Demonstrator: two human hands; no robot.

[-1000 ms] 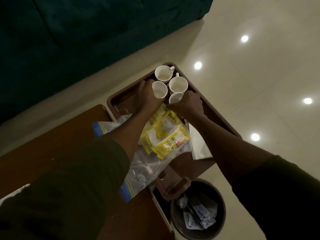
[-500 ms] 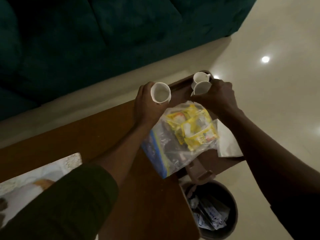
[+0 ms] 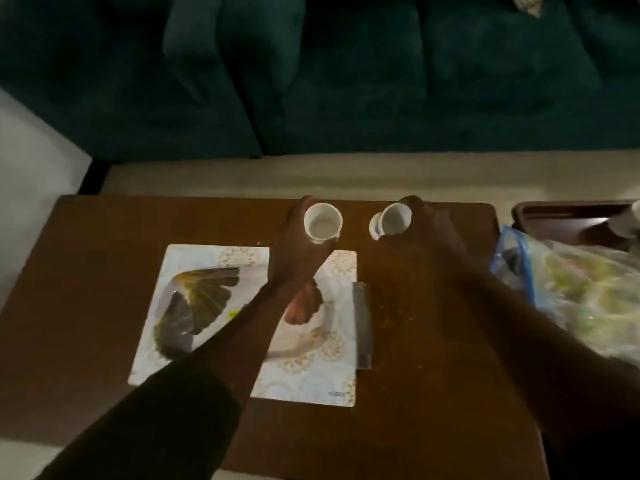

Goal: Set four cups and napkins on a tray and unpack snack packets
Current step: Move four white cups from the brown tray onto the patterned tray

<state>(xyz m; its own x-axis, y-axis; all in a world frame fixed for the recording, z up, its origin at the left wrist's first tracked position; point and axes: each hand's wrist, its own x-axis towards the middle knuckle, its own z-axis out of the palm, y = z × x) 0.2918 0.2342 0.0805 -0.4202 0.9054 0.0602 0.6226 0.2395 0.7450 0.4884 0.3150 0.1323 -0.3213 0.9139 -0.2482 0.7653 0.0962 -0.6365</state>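
Note:
My left hand is shut on a white cup, held above the far edge of the brown table. My right hand is shut on a second white cup, tilted, with its handle toward the left. Both cups hang over the table's far side. At the right edge lies a clear zip bag of yellow snack packets. Behind it shows a corner of the dark brown tray, with a blurred white shape at its far right that I cannot identify.
A white placemat with a bird picture lies on the table under my left forearm. A thin grey strip rests along its right edge. A dark green sofa fills the back, with pale floor between it and the table.
Both hands have lifted a cup each off the tray and carried them left, over the table. The view has swung left, so the tray and bin have slid to the right edge or out of view.

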